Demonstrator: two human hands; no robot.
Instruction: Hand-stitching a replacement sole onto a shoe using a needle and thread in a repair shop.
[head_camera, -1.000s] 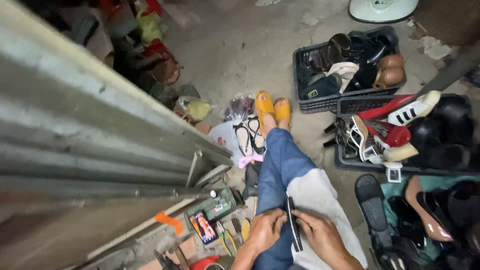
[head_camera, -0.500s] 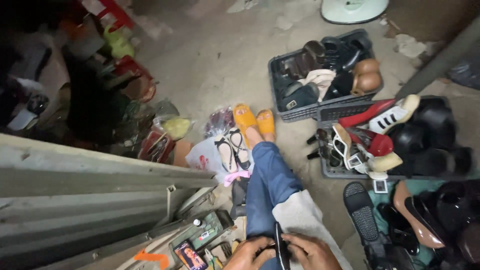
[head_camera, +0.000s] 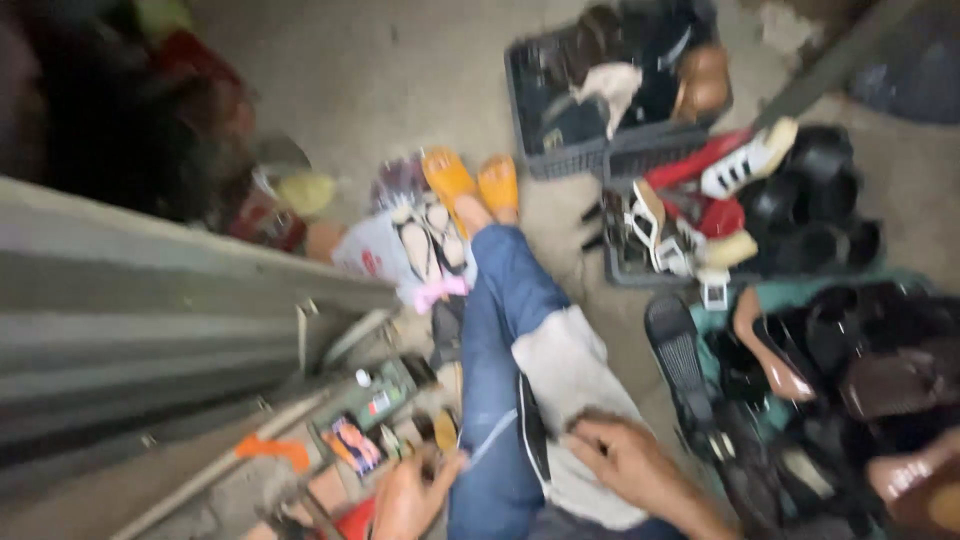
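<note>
Split apart since a second ago: left hand (head_camera: 405, 500) down among small tools, grip unclear; right hand (head_camera: 625, 462) released, flat on pale grey cloth (head_camera: 565, 365) beside thin black sole strip (head_camera: 532, 430).

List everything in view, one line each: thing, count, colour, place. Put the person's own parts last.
Plastic crate: one, dark grey, top centre, filled with shoes.
Second crate: one, dark, right of centre, holding red, white and black shoes.
Loose shoes: many, black, brown and tan, piled at right.
Shoe sole: one, black, lying on the lap.
Cloth: one, grey-white, across the lap.
Corrugated sheet: one, grey, left.
Sandals: two, orange, on the feet.
Legs: blue jeans, stretched forward.
Left hand: bottom, reaching among small items; blurred.
Right hand: resting on the cloth.
</note>
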